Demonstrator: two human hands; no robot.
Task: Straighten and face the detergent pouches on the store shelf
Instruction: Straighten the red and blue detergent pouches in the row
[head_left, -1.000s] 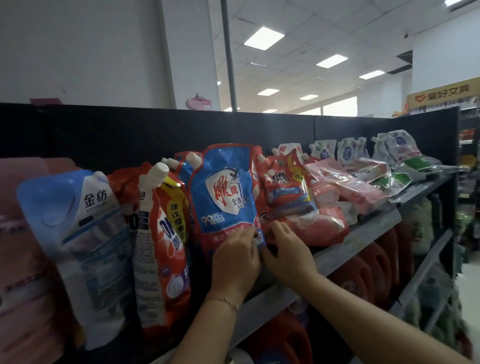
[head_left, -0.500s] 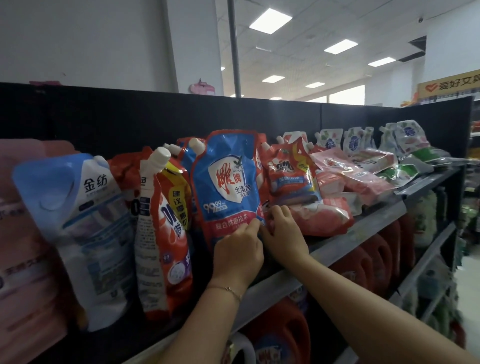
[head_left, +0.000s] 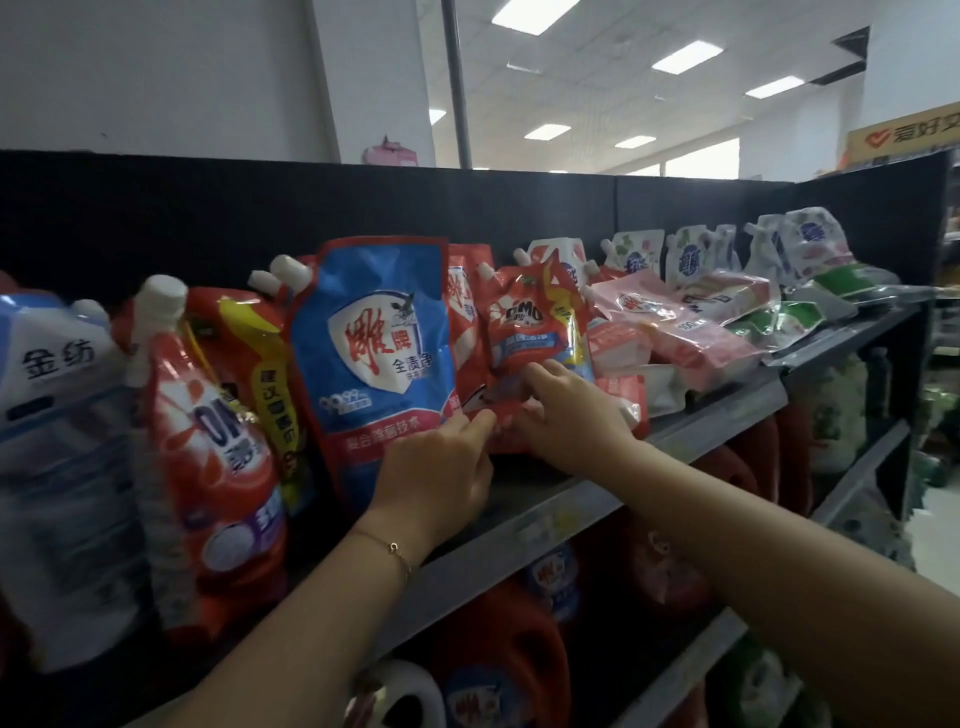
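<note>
Risk noted: the red OMO pouch (head_left: 535, 332), standing just right of the blue pouch (head_left: 374, 358), looks soft and crumpled. If it is pushed at its lower front alone, it may be buckled or tipped onto the pink pouches (head_left: 691, 322) lying flat further right. The blue pouch may also be dragged askew.

The right grip (head_left: 566, 421) is laid with straight fingers on the red OMO pouch's lower front. The left grip (head_left: 436, 478) is set at the blue pouch's lower right corner, fingers bent; whether anything is pinched cannot be told. Both pouches are on the shelf (head_left: 571, 512).
</note>
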